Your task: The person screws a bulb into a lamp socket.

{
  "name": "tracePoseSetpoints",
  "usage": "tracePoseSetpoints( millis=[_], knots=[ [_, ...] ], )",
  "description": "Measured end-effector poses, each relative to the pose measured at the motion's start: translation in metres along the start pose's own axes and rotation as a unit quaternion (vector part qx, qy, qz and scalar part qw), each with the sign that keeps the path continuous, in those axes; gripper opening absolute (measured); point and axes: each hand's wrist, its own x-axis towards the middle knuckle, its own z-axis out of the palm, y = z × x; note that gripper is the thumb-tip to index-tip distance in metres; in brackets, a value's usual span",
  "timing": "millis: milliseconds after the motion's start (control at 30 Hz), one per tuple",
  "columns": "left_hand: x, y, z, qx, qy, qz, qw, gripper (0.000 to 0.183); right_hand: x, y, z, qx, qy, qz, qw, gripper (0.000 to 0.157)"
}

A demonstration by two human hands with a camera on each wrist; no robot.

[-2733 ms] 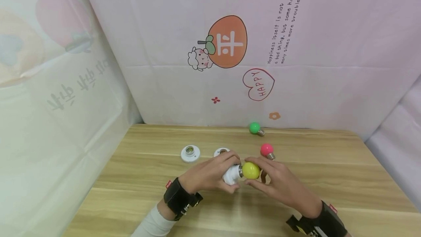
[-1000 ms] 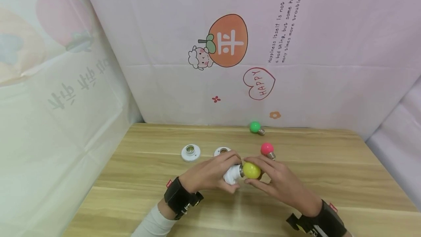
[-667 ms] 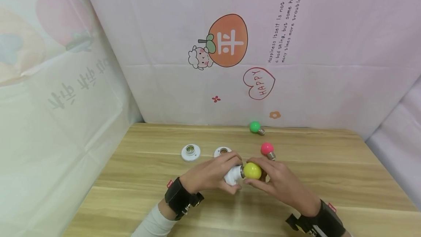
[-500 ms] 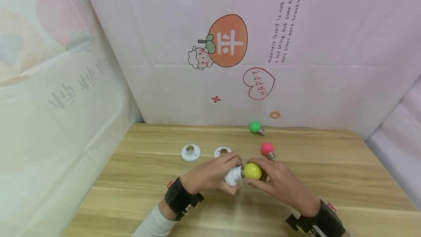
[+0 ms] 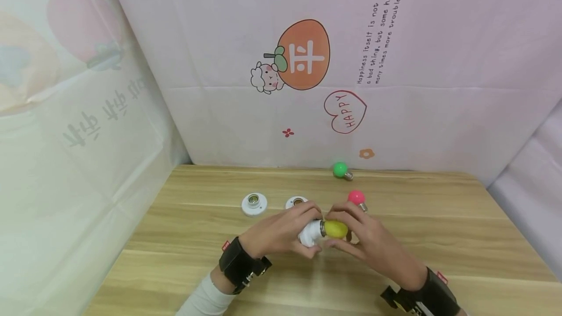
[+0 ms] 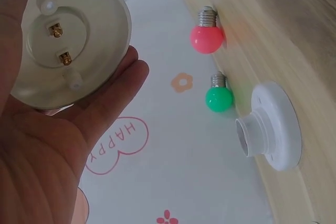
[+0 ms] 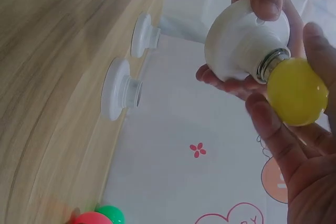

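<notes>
Two pieces are meeting: left grip (image 5: 285,230) is clasping a round white plastic socket (image 7: 228,45), right grip (image 5: 368,238) is pinching a yellow globe bulb (image 7: 297,92) at its mouth.

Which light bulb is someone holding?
The yellow bulb: the right hand holds it, at the socket in the left hand. The pink bulb and green bulb lie on the table.
</notes>
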Motion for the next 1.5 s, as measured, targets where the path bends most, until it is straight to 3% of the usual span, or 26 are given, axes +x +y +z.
tracePoseSetpoints(
  millis=[300, 467, 1500],
  knots=[
    [0.0002, -0.0018, -0.0027, -0.011, 0.007, 0.005, 0.9999, 0.050, 0.0013, -0.0008, -0.0029, -0.018, -0.005, -0.015, 1.000, 0.065],
    [0.0003, -0.0017, -0.0024, -0.003, 0.008, 0.011, 0.9999, 0.050, 0.0025, -0.0013, -0.0030, 0.007, 0.007, -0.022, 1.000, 0.056],
    [-0.0003, 0.0004, -0.0006, 0.033, 0.004, 0.017, 0.9993, 0.050, -0.0021, -0.0013, -0.0002, -0.019, -0.009, 0.052, 0.998, 0.048]
  ],
)
